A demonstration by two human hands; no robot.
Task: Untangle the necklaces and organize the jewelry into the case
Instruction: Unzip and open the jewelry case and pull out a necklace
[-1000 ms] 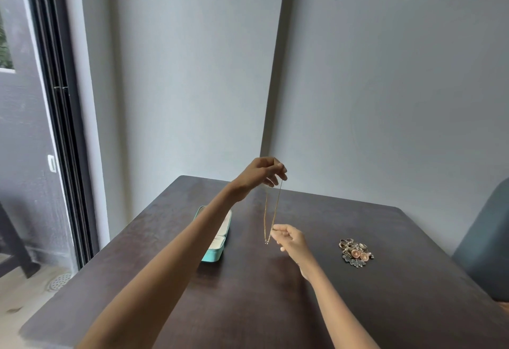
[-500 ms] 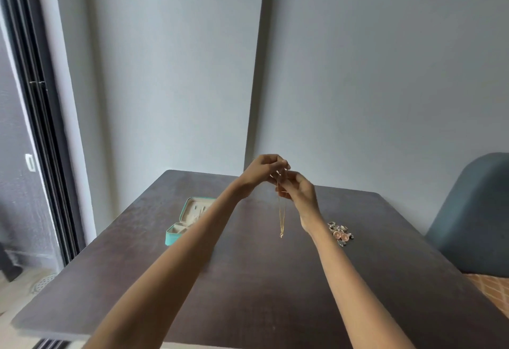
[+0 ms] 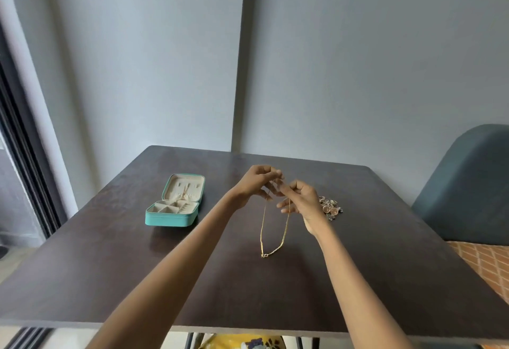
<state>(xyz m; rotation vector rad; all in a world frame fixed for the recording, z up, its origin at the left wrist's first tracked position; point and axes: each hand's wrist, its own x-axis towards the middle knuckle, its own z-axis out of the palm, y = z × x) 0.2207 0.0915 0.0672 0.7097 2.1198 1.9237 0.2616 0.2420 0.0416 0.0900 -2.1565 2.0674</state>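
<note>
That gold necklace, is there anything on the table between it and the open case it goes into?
Nothing visible. The gold necklace hangs from both hands, and only bare dark table lies between it and the open teal case. The left forearm crosses nearer the camera.

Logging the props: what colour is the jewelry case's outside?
Teal outside, cream lining; the jewelry case shows best in the head view.

Dark wooden table (image 3: 110,266), square top, matte surface. On it: teal jewelry case (image 3: 176,205), lid open flat, cream lining, at 10 o'clock from the centre; heap of rings and small jewelry (image 3: 332,208) at 2 o'clock, well apart from the case.
</note>
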